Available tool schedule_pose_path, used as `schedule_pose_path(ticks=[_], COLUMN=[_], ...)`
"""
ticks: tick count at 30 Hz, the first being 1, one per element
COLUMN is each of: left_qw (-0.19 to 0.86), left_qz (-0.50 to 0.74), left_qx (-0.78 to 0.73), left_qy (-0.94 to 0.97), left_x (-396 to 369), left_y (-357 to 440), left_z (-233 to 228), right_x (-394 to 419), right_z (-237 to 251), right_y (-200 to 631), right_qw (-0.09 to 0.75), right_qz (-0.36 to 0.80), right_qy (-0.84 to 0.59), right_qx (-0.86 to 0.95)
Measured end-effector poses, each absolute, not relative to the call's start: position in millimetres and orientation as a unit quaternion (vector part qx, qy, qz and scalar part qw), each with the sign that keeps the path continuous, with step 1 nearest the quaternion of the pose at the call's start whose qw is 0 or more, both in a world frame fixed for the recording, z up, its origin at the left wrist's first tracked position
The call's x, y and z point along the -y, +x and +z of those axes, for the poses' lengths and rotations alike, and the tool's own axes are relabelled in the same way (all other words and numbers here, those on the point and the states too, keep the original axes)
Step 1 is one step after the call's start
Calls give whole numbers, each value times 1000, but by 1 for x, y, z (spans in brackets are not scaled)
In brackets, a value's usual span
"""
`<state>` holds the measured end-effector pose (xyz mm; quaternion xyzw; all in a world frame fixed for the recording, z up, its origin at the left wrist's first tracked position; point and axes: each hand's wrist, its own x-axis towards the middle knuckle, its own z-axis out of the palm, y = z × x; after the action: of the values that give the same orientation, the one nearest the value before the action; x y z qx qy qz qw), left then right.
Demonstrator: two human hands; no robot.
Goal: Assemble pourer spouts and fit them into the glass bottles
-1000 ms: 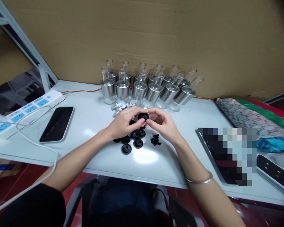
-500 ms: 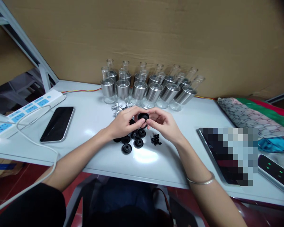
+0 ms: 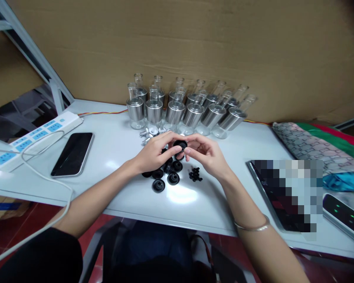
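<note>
Between both hands is a round black cap (image 3: 181,145), held over the table by fingers and thumbs. My left hand (image 3: 157,152) grips its left side, thumb across the front. From the right, my right hand (image 3: 205,152) closes on the same cap, with the thumb tip at its front edge. Several loose black caps (image 3: 173,179) lie beneath and left of the hands, partly hidden by them. A small heap of tiny black parts (image 3: 195,174) sits below my right hand. Silvery metal pieces (image 3: 150,133) lie just beyond my left hand.
Several glass bottles with metal sleeves (image 3: 175,112) stand in two rows at the back of the white table (image 3: 112,137). At left are a phone (image 3: 72,154), a power strip (image 3: 38,137) and a white cable. A tablet-like device (image 3: 271,196), partly pixelated, lies at right.
Both hands stay on the black cap, with only slight shifts of the thumbs and fingers. The whole view has drifted very slightly.
</note>
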<state>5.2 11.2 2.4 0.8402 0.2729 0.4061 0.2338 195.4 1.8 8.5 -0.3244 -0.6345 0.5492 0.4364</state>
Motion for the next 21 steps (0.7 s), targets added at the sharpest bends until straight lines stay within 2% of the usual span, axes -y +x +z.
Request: schedule_pose_path(ticks=[11, 21], left_qw=[305, 240], left_qz=[423, 423], left_qx=[-280, -295], left_qy=[806, 822], left_x=[-12, -11], left_y=[7, 9], left_z=[2, 0], right_x=[-3, -3], right_z=[8, 3], right_y=[195, 193], right_qw=[429, 439], right_qz=[550, 536], right_qy=[-323, -339], right_qx=[640, 637])
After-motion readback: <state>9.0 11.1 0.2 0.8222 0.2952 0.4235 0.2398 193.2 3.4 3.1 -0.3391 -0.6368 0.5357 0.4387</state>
